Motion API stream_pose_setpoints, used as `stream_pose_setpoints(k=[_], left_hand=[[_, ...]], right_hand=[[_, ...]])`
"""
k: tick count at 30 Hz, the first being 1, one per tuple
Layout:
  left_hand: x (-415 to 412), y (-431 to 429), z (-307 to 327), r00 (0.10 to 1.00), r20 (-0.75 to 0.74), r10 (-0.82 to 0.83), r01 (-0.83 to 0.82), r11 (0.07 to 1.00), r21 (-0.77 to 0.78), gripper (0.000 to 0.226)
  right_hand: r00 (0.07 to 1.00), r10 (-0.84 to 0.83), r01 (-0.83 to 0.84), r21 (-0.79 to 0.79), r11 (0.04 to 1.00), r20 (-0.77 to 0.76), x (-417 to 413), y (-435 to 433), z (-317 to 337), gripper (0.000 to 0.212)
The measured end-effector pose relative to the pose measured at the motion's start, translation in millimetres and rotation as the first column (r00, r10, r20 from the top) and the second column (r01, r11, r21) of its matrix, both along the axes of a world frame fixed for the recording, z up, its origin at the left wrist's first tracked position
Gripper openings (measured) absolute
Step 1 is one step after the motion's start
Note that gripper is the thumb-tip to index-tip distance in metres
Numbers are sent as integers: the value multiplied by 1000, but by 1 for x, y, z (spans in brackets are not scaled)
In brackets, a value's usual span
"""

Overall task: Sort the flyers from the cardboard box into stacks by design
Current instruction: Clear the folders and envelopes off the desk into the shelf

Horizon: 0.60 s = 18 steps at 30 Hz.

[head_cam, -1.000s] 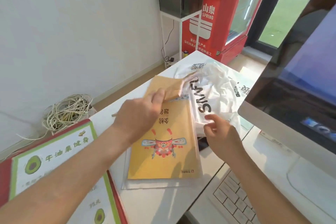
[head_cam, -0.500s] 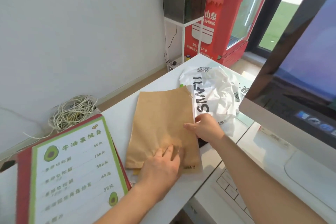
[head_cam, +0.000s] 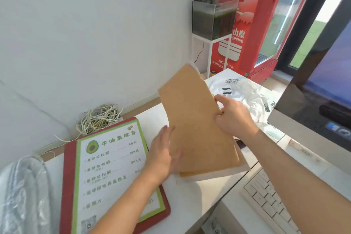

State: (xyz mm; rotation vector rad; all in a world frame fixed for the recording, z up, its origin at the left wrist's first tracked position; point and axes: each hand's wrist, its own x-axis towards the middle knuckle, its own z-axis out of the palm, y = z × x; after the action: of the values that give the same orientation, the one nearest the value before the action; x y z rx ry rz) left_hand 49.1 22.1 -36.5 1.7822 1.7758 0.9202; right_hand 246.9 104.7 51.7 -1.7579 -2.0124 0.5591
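Monitor (head_cam: 322,91) stood at my right, as it had half a second before, over the white desk (head_cam: 190,195). The red drinks fridge (head_cam: 247,24) stood beyond the desk's far end.

Green-bordered menu card (head_cam: 110,173) on its red backing lay flat at my left, in the same place as before.

Stack of flyers (head_cam: 197,125): the main change. Half a second back it lay flat on the desk, plain brown side up. Now it was lifted and tilted, its far end raised well above the desk and its near end low, just over the desktop. The brown side faced me; the yellow printed face seen a second ago was out of sight. White page edges showed along the near end.

White plastic bag (head_cam: 245,91) lay crumpled behind the stack, unmoved. Keyboard (head_cam: 269,201) sat at lower right. Fish tank (head_cam: 212,19) stood on its white stand by the fridge. A coil of cord (head_cam: 100,118) lay past the menu card.

Right hand (head_cam: 233,118) pinched the stack's right edge, thumb on the brown face, fingers curled behind; earlier it only touched that edge at desk level.

Left hand (head_cam: 163,154) had left the top of the stack and lay along its lower left edge, fingers fairly straight. It was blurred, so I could not tell whether it gripped.
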Motion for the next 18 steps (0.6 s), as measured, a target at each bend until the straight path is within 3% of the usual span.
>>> stream_pose_setpoints(k=[2, 4, 8, 11, 13, 15, 18], left_hand=[[-20, -3, 30, 963, 239, 124, -110, 991, -70, 79], [-42, -10, 59, 881, 433, 194, -145, 979, -143, 88], [-92, -43, 113, 792, 581, 187, -182, 981, -68, 82], [-140, -68, 133, 750, 605, 267, -296, 954, -54, 78], [-166, -80, 123, 770, 516, 374, -379, 920, -102, 84], [-179, -88, 92, 832, 320, 453, -418, 891, -175, 90], [-162, -102, 31, 903, -225, 367, -429, 801, -417, 80]], right_hand=[[995, 49, -44, 63, 997, -86, -6, -15, 37, 39], [954, 102, -92, 48, 995, -283, -16, -33, 70, 40], [679, 179, -310, -58, 949, -712, -52, -53, 97, 39], [555, 47, -382, -204, 901, -831, -92, -54, 76, 37], [613, -33, -377, -328, 866, -790, -121, -55, 44, 37], [767, -44, -294, -411, 863, -640, -146, -59, 2, 38], [981, 65, -142, -442, 885, -184, -168, -71, -58, 46]])
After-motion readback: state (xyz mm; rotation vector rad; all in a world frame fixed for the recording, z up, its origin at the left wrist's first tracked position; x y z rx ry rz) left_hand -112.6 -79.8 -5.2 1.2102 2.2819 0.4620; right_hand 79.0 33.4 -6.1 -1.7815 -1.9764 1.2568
